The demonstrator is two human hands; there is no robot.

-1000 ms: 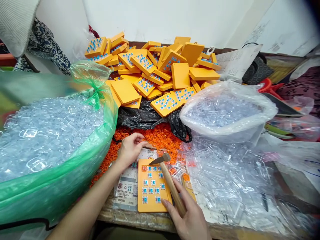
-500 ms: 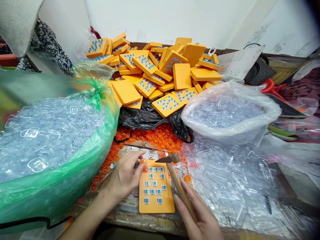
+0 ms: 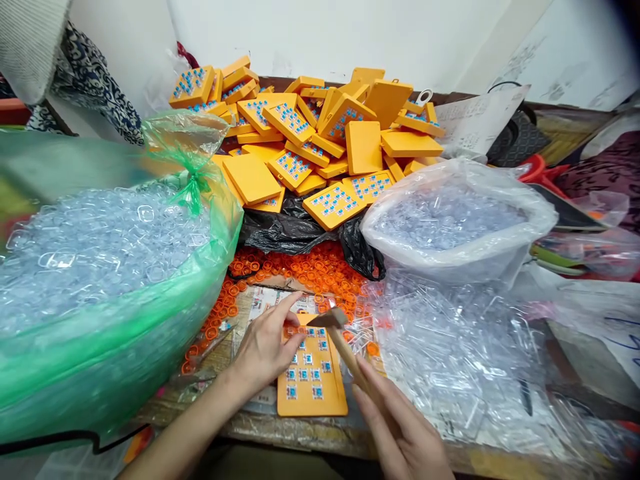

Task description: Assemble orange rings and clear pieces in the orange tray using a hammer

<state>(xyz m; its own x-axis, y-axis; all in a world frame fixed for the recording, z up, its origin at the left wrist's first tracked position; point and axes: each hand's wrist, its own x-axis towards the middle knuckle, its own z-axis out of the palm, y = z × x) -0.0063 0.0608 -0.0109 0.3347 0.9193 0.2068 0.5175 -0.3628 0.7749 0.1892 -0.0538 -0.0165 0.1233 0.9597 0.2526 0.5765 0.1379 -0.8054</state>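
Note:
A yellow rectangular panel (image 3: 325,397) lies flat before me, dotted with small square clear pieces with blue centres. My left hand (image 3: 267,340) covers its upper left corner, index finger stretched upward, thumb bent over the panel. Between thumb and fingers shows a small orange ring-shaped piece (image 3: 294,329), partly hidden; the hand appears closed on it. My right hand (image 3: 400,423) is wrapped round the wooden handle of a hammer (image 3: 353,360). The hammer's dark, wedge-shaped head is above the panel's top edge, its pointed end toward my left hand.
Behind is a heap of yellow panels (image 3: 250,179) on black plastic (image 3: 280,232). Loose orange rings (image 3: 310,263) lie in front of it. A green bag (image 3: 200,280) of clear pieces stands left, a white bag (image 3: 450,260) right. Clear plastic parts (image 3: 450,353) cover the right side.
My left hand has moved right and slightly up, covering more of the panel's upper left corner. The hammer head has shifted a little left. The whole view has moved slightly.

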